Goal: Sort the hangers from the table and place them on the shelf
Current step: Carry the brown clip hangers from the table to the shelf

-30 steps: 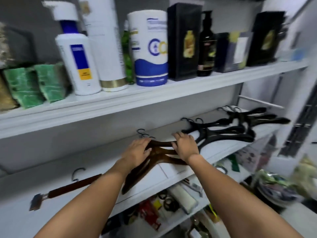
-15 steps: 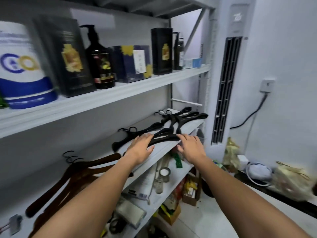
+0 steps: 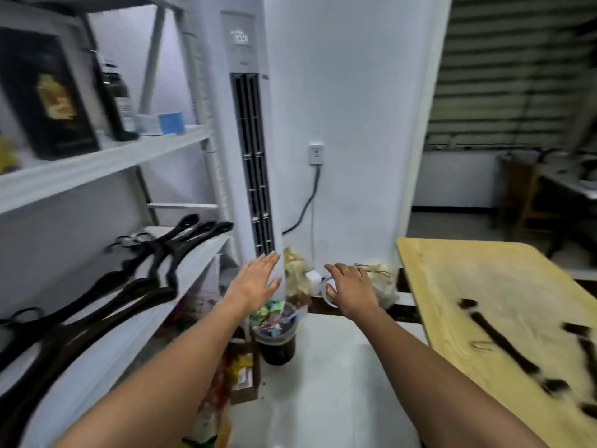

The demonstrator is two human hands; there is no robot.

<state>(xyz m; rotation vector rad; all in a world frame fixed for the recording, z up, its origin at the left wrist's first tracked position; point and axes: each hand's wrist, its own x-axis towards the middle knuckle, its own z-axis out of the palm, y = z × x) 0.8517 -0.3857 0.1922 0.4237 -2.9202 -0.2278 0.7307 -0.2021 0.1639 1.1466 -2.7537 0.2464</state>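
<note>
Several black hangers [image 3: 155,253] lie in a row on the white shelf [image 3: 200,266] at the left, hooks toward the wall. At the right stands a yellow wooden table [image 3: 484,279] with a few dark hangers [image 3: 504,344] on it, blurred. My left hand [image 3: 255,282] is held in the air between shelf and table, fingers straight, holding nothing. My right hand [image 3: 350,289] hovers beside it with relaxed fingers, also holding nothing. Both hands are apart from the hangers.
A tall white air conditioner [image 3: 248,140] stands ahead by the wall, with a socket and cable [image 3: 315,156] beside it. A dark bin [image 3: 276,337] full of wrappers and some bags sit on the floor below my hands. Boxes and bottles [image 3: 48,95] fill the upper shelf.
The view has swung right from the shelf toward the table. Both hands have left the hangers on the shelf and now hang in the air with nothing in them.
</note>
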